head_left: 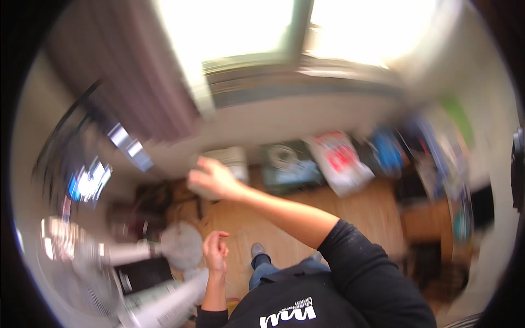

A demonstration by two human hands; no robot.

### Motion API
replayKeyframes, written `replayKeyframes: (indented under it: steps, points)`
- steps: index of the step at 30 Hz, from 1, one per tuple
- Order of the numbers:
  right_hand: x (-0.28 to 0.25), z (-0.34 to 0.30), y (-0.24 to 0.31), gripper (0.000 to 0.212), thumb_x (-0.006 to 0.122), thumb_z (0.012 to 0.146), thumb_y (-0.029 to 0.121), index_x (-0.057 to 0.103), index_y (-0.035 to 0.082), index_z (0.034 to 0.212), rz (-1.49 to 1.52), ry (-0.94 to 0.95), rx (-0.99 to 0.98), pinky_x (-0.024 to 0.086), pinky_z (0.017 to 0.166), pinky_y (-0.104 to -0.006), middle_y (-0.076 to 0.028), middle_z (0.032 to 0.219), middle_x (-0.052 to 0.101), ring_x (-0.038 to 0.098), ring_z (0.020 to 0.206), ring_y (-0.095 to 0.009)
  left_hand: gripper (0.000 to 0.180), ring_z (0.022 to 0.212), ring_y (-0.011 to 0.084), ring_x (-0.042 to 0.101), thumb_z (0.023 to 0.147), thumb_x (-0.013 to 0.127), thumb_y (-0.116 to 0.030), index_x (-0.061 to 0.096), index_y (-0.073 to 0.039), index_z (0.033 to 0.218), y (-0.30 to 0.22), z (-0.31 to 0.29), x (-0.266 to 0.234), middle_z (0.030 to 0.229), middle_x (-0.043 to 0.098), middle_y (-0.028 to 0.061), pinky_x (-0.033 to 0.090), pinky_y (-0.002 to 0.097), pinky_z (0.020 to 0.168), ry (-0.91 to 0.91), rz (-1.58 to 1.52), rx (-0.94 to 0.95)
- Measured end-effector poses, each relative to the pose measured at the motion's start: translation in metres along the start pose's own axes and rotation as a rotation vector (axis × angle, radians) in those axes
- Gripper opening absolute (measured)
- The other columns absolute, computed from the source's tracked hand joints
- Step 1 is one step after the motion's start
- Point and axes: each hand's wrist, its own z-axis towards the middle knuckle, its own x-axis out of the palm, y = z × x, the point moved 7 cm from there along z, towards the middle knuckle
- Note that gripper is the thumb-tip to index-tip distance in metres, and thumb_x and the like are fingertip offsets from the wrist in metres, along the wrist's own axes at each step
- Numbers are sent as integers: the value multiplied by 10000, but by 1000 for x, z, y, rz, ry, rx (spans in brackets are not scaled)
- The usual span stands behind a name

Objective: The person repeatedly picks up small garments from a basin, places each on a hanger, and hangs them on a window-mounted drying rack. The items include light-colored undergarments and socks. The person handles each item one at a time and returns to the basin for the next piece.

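My right arm reaches across to the left, and my right hand (215, 179) is in the air with its fingers spread. I see nothing in it. Behind it, by the far wall, a white box-like thing (236, 164) partly shows. Lower and nearer my body is my left hand (215, 252), raised with its fingers loosely bent and apart. No object shows in it either. Nearest to that hand is a pale round disc (181, 245), perhaps a stand's base, low on its left. Motion blur hides finer detail of the fingers.
Along the far wall lie a dark green case or mat (292, 183) and a white bag with red print (340, 164). A blue bundle (388, 152) sits beside them. A wooden desk (429, 221) stands right, a fan-like thing (90, 279) left. Wooden floor (298, 203) runs between.
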Motion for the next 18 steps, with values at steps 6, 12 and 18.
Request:
replayKeyframes:
  steps: [6,12,18]
  points:
    - [-227,-387,-169,381,625,711,368,619,110,992,-696,-299,699,399,740,-524,-110,1009,611,561,990,-288,327,346,23,215,949,438,-272,576,-25,786,65,-18,191,431,278,-63,192,191,334,638,338,-114]
    - [-338,-933,-105,305,627,781,132,577,18,1058,-176,-1838,912,478,744,-299,-78,920,624,579,850,-166,184,412,19,255,931,474,-179,587,-34,950,172,-159,465,497,316,-65,194,193,386,1156,550,-84]
    - [-201,-1167,-37,187,491,864,91,563,43,1030,-243,-2528,1106,440,859,-292,-65,1015,596,560,937,-158,238,517,47,395,913,496,-151,536,-17,1106,262,-273,611,585,441,-19,313,186,485,1492,674,-53]
